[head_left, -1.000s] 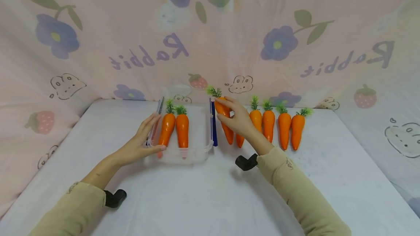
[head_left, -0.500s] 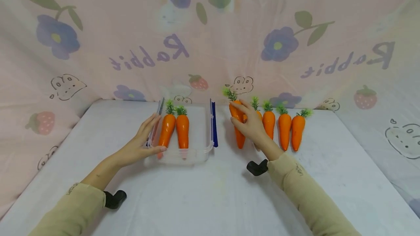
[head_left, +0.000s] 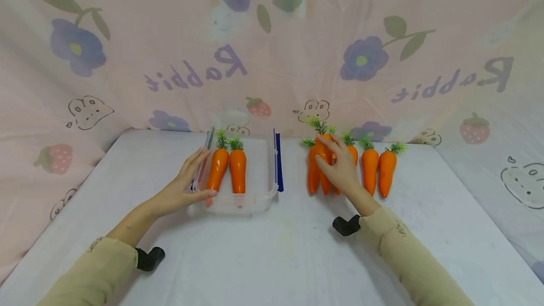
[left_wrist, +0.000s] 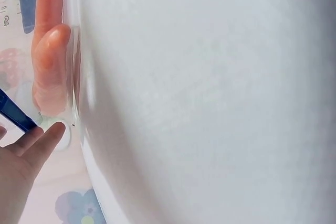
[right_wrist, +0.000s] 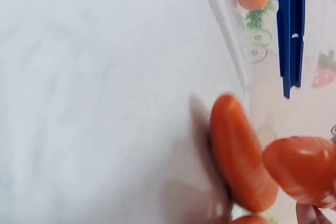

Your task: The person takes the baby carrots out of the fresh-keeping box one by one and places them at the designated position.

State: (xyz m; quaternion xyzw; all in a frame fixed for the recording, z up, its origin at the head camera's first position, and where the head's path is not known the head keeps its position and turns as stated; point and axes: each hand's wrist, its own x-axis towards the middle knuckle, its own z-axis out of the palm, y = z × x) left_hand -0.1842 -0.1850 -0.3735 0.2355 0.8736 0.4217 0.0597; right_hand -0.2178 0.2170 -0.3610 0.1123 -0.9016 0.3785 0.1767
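Observation:
My right hand [head_left: 342,169] pinches a glossy orange toy carrot [head_left: 325,155], tilted slightly, over the left part of a row of similar carrots. In the right wrist view, this held carrot [right_wrist: 302,167] hangs above the table beside a lying carrot [right_wrist: 239,156]. A clear plastic box [head_left: 261,166] stands left of the row with two toy carrots [head_left: 218,166] inside, green tops away from me. My left hand [head_left: 182,188] touches its left side with extended fingers, the thumb at the front left corner. Fingers [left_wrist: 44,142] show beside a blue latch [left_wrist: 14,113] in the left wrist view.
The row's leftmost carrot [head_left: 312,174] lies partly behind the held one; at its right end lie two fully visible carrots [head_left: 370,171]. A blue latch [head_left: 278,162] juts from the box's right side. Printed cloth [head_left: 272,60] hangs behind the white table [head_left: 255,259].
My right hand has moved right with the toy carrot, from beside the box to over the row, uncovering the leftmost lying carrot. My left hand stays at the box.

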